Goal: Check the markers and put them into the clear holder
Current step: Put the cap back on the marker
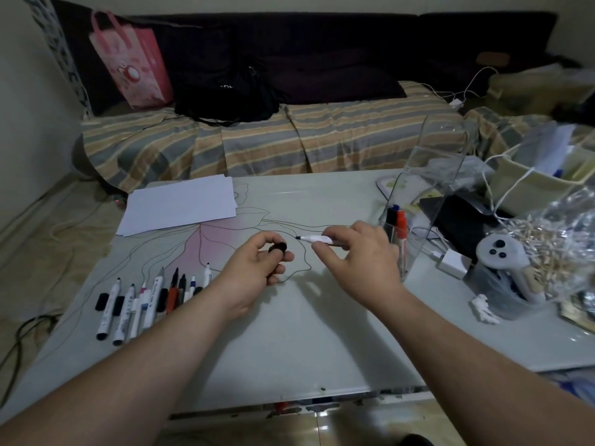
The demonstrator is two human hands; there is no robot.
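Note:
My right hand (pixel 354 255) grips a white marker (pixel 314 239) with its black tip bare and pointing left, just above the table. My left hand (pixel 257 275) pinches the marker's black cap (pixel 277 247), a short gap left of the tip. The clear holder (pixel 431 188) stands upright just right of my right hand; a red marker (pixel 401 226) and a dark one (pixel 391 217) stand inside it. Several more markers (pixel 145 300) lie in a row near the table's left edge, some uncapped with loose caps beside them.
White paper sheets (pixel 180 204) lie at the table's far left. Right of the holder are a white controller (pixel 502 255), a charger (pixel 454 262), a crinkled plastic bag of wooden pegs (pixel 553 249) and a beige tote (pixel 541 178). A striped sofa (pixel 257 143) runs behind the table.

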